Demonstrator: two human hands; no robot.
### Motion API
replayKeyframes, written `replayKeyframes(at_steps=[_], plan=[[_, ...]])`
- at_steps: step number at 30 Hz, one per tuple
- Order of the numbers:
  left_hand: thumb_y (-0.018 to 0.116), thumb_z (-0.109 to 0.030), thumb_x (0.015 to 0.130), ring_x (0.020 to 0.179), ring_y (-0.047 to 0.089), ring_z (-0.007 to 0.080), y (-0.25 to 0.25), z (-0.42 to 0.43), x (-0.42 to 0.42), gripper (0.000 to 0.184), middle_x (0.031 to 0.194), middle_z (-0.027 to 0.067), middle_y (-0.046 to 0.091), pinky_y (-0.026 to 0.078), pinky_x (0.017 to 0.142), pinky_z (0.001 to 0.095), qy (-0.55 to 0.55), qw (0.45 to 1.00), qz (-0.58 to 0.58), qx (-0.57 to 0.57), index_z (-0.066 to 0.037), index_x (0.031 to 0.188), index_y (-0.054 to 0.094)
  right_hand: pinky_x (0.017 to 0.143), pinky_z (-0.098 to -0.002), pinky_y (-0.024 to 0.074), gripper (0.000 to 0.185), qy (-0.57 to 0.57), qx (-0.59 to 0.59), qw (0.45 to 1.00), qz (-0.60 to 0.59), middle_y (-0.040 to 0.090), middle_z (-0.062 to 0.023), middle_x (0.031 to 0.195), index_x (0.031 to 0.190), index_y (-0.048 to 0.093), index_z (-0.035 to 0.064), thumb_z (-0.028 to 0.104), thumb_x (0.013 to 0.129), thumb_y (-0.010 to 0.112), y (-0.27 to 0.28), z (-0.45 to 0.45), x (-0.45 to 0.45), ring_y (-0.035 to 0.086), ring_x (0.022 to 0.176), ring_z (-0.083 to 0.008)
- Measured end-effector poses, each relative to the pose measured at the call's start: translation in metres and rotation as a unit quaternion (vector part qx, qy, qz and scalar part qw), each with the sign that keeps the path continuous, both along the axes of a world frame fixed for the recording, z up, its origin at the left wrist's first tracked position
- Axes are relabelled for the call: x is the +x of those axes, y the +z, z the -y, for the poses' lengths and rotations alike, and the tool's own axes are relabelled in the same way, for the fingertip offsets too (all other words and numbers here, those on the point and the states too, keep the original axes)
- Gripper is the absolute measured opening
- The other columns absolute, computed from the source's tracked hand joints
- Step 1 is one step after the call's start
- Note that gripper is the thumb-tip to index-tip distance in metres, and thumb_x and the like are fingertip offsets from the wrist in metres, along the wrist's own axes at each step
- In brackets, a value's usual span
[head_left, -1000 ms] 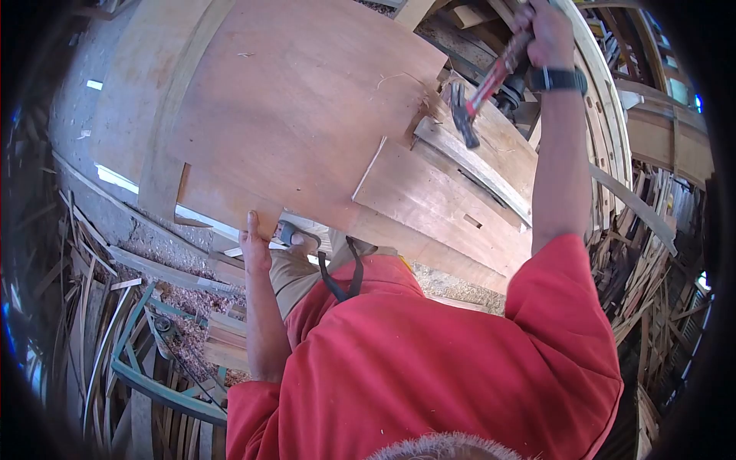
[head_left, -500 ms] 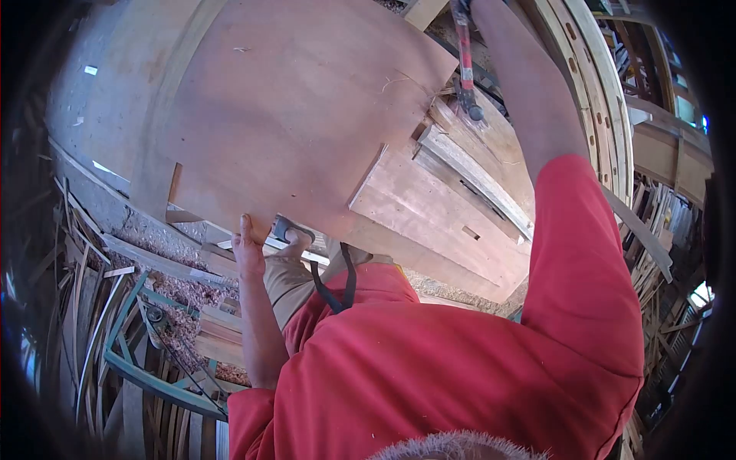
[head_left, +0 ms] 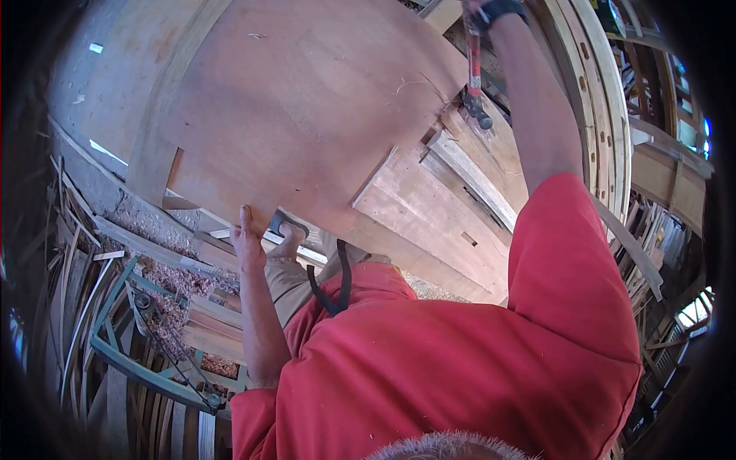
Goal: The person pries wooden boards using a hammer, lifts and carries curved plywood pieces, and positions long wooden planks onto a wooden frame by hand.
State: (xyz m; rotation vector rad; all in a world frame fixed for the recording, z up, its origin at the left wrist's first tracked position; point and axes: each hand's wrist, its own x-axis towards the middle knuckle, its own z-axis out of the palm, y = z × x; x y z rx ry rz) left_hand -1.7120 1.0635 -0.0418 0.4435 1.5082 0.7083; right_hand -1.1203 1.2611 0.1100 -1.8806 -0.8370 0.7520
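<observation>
My left hand grips the near left edge of a large reddish plywood sheet, its thumb on top. At the upper right, partly cut off by the frame's top, my right hand is closed round the handle of a hammer. The hammer's dark head hangs low, beside the sheet's right corner. A smaller panel with a slot lies right of the large sheet, next to a pale wooden strip.
Curved wooden frames stand at the right. A green metal frame and stacked offcuts are at the lower left, among wood shavings. A sandalled foot shows below the sheet. Thin strips of wood pile up at the far right.
My right hand and the hammer have moved up from their place a second ago, and the hammer's handle now hangs nearly upright. My left hand stays on the sheet's edge.
</observation>
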Motion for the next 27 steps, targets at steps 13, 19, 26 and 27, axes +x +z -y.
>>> replayKeyframes(at_steps=[13, 19, 26, 27], plan=[[0.073, -0.033, 0.091, 0.099, 0.064, 0.0185, -0.022, 0.003, -0.012, 0.051, 0.119, 0.0107, 0.064, 0.052, 0.082, 0.0326, 0.020, 0.997, -0.054, -0.044, 0.001, 0.125, 0.054, 0.047, -0.0247, 0.0367, 0.020, -0.060, 0.217, 0.971, -0.081, 0.046, 0.0035, 0.059, 0.080, 0.056, 0.0115, 0.021, 0.093, 0.066, 0.071, 0.110, -0.026, 0.043, 0.049, -0.0072], [0.074, -0.033, 0.090, 0.086, 0.060, 0.0137, -0.006, -0.003, -0.011, 0.055, 0.111, 0.0049, 0.063, 0.049, 0.073, 0.0282, -0.013, 1.000, 0.019, -0.011, 0.001, 0.128, 0.054, 0.050, -0.0268, 0.0373, 0.029, -0.060, -0.066, 0.993, -0.080, 0.044, 0.0051, 0.060, 0.074, 0.058, 0.0096, 0.028, 0.088, 0.076, -0.009, 0.023, 0.030, 0.042, 0.051, -0.0083], [0.073, -0.041, 0.089, 0.076, 0.057, 0.0128, -0.036, -0.006, -0.007, 0.061, 0.108, 0.0036, 0.062, 0.044, 0.062, 0.0264, 0.091, 0.995, 0.036, -0.024, 0.000, 0.130, 0.055, 0.048, -0.0242, 0.0353, 0.031, -0.070, -0.040, 0.997, 0.009, 0.047, 0.0029, 0.062, 0.076, 0.057, 0.0097, 0.029, 0.087, 0.077, 0.001, 0.034, 0.029, 0.044, 0.050, -0.0074], [0.070, -0.044, 0.091, 0.100, 0.055, 0.0189, -0.036, -0.011, -0.007, 0.062, 0.121, 0.0078, 0.058, 0.047, 0.080, 0.0347, 0.110, 0.988, 0.069, -0.082, -0.002, 0.132, 0.050, 0.048, -0.0240, 0.0348, 0.030, -0.065, -0.027, 0.997, -0.029, 0.047, 0.0028, 0.062, 0.076, 0.057, 0.0096, 0.028, 0.087, 0.077, 0.004, 0.032, 0.027, 0.044, 0.050, -0.0074]])
